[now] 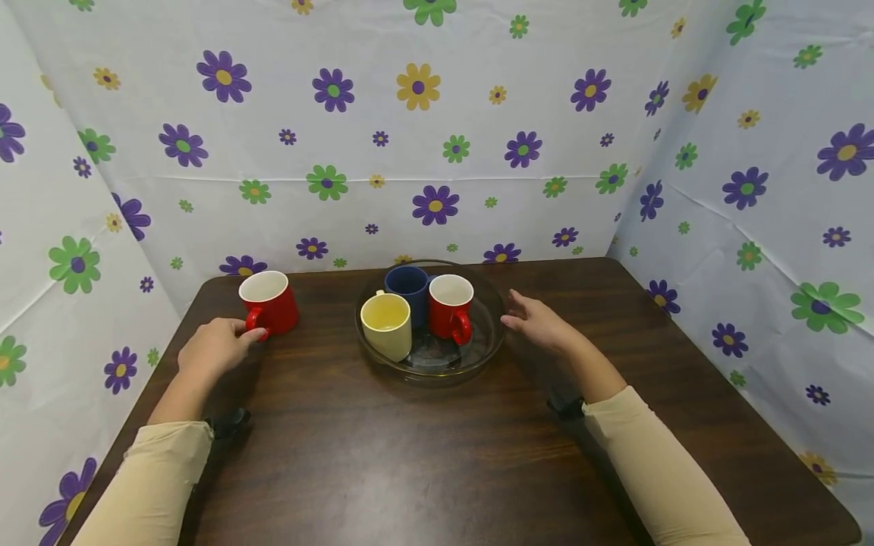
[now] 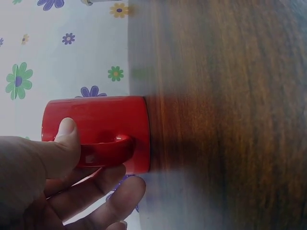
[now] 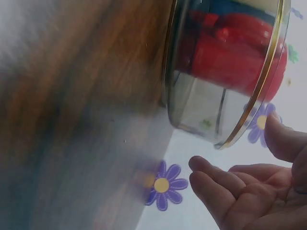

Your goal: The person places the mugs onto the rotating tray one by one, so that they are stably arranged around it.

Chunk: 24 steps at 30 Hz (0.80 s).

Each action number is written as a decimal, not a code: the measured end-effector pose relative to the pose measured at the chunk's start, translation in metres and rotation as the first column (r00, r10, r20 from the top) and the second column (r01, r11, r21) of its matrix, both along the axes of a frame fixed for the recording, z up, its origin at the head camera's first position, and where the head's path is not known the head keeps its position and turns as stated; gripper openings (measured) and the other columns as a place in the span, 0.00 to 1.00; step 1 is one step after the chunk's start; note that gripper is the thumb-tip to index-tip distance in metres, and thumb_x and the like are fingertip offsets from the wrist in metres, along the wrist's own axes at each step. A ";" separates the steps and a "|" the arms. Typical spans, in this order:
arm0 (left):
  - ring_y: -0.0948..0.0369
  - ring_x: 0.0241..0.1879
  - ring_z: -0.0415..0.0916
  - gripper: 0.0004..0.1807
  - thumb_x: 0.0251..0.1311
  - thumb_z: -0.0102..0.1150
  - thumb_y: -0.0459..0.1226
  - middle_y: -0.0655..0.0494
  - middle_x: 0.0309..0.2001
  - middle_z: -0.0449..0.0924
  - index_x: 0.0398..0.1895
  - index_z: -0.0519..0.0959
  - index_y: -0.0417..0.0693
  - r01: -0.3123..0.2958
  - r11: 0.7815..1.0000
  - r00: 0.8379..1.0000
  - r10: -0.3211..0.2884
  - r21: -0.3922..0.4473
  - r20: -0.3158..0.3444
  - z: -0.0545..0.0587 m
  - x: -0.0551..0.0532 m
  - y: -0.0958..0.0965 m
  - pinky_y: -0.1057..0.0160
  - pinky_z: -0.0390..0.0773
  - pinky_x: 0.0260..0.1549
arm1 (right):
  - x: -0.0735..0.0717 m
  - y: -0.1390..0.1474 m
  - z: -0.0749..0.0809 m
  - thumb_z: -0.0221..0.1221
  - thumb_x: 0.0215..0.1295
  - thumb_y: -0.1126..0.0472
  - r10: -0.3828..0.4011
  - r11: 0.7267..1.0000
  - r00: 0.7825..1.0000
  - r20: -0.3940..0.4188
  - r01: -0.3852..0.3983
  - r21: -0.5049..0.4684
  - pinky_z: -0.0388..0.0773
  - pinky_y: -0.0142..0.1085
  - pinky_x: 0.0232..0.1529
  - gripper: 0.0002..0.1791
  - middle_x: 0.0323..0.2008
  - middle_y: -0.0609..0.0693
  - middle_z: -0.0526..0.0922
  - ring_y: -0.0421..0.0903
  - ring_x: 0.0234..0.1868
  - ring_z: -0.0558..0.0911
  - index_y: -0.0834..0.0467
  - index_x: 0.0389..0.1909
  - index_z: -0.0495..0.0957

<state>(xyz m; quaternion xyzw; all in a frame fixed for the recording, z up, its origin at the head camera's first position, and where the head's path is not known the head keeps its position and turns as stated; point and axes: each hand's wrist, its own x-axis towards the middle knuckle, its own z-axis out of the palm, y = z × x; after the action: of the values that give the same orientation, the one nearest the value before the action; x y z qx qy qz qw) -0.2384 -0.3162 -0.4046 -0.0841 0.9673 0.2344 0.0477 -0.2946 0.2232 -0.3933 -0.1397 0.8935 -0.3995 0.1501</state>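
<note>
At the table's back left stands an upright red mug (image 1: 278, 312) with a white inside. My left hand (image 1: 217, 347) pinches its handle (image 2: 109, 152) between thumb and fingers, and the mug's base meets the tabletop. Near the back middle is a clear glass bowl (image 1: 444, 370) with a gold rim. It holds a yellow mug (image 1: 391, 337), a blue mug (image 1: 410, 282) and a second red mug (image 1: 447, 307). Just right of the bowl, my right hand (image 1: 536, 321) hovers with relaxed fingers, holding nothing; in the right wrist view a gap shows between its fingertips and the glass.
The dark brown wooden table (image 1: 410, 470) has rounded corners. White sheets with a flower print (image 1: 382, 114) hang behind it and along both sides, close to the left mug. Dark straps with small devices (image 1: 231, 423) sit on both wrists.
</note>
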 end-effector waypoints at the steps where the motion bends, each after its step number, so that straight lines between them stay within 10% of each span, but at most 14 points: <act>1: 0.51 0.29 0.69 0.30 0.72 0.53 0.57 0.49 0.24 0.76 0.43 0.83 0.37 0.000 1.000 1.000 0.000 0.000 0.000 0.000 0.000 0.000 0.53 0.74 0.26 | 0.003 -0.001 0.000 0.54 0.78 0.58 0.010 1.000 1.000 -0.007 -0.010 0.014 0.63 0.58 0.70 0.42 0.77 0.71 0.50 0.67 0.74 0.61 0.70 0.79 0.40; 12: 0.48 0.33 0.79 0.29 0.74 0.54 0.51 0.34 0.38 0.81 0.53 0.76 0.29 0.021 0.985 0.999 -0.015 0.173 -0.034 -0.008 -0.003 -0.001 0.57 0.85 0.30 | 0.013 -0.009 -0.005 0.60 0.74 0.57 0.065 0.992 0.996 -0.061 -0.058 0.111 0.54 0.57 0.74 0.45 0.78 0.69 0.47 0.67 0.76 0.56 0.72 0.78 0.45; 18: 0.41 0.53 0.82 0.34 0.78 0.46 0.52 0.27 0.60 0.75 0.68 0.65 0.28 0.025 0.877 0.999 -0.036 0.480 0.015 -0.012 -0.007 -0.004 0.53 0.87 0.40 | 0.008 -0.009 -0.003 0.60 0.74 0.61 0.087 0.991 0.995 -0.047 -0.081 0.108 0.54 0.57 0.74 0.45 0.78 0.70 0.47 0.67 0.76 0.56 0.72 0.78 0.43; 24: 0.64 0.41 0.85 0.35 0.78 0.39 0.55 0.38 0.52 0.82 0.64 0.68 0.30 0.014 0.784 0.999 -0.040 0.621 0.028 -0.015 -0.008 -0.007 0.56 0.87 0.41 | 0.006 -0.008 -0.002 0.59 0.74 0.62 0.096 0.990 0.995 -0.038 -0.092 0.104 0.55 0.57 0.74 0.44 0.77 0.70 0.48 0.67 0.75 0.58 0.72 0.78 0.43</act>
<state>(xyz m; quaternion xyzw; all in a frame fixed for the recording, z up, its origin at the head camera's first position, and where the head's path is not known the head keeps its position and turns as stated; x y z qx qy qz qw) -0.2465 -0.3227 -0.4200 -0.0545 0.8367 0.5366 0.0950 -0.2889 0.2153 -0.3957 -0.1822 0.9082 -0.3427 0.1565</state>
